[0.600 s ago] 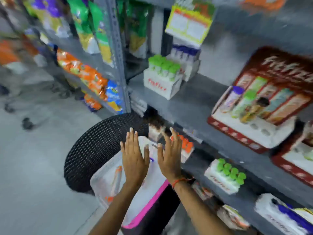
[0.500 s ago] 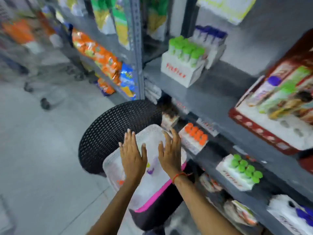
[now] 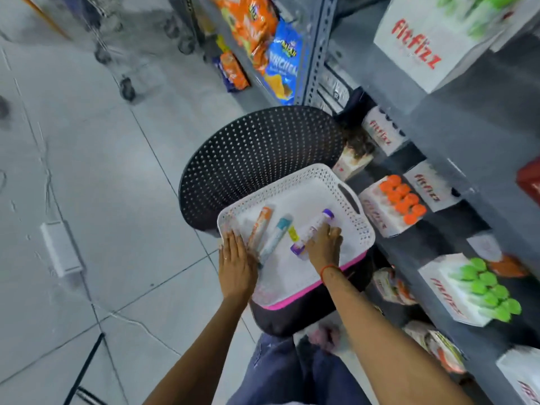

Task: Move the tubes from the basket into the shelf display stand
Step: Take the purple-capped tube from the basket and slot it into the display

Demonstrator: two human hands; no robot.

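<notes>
Both hands down in basket (image 3: pixel 355 229) on chair. Right hand (image 3: pixel 324 247) closing on purple tube (image 3: pixel 314 229), grip unclear. Left hand (image 3: pixel 236 264) flat, touching orange tube (image 3: pixel 260 229), likely steadying. Teal tube (image 3: pixel 276 236) between hands.

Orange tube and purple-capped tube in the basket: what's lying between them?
In the head view, a blue-capped tube and a small yellow piece lie between the orange tube and the purple-capped tube, on the basket floor.

Both hands have dropped into the basket (image 3: pixel 355 226); the right hand (image 3: pixel 324 247) now touches the purple-capped tube (image 3: pixel 314 229)
</notes>
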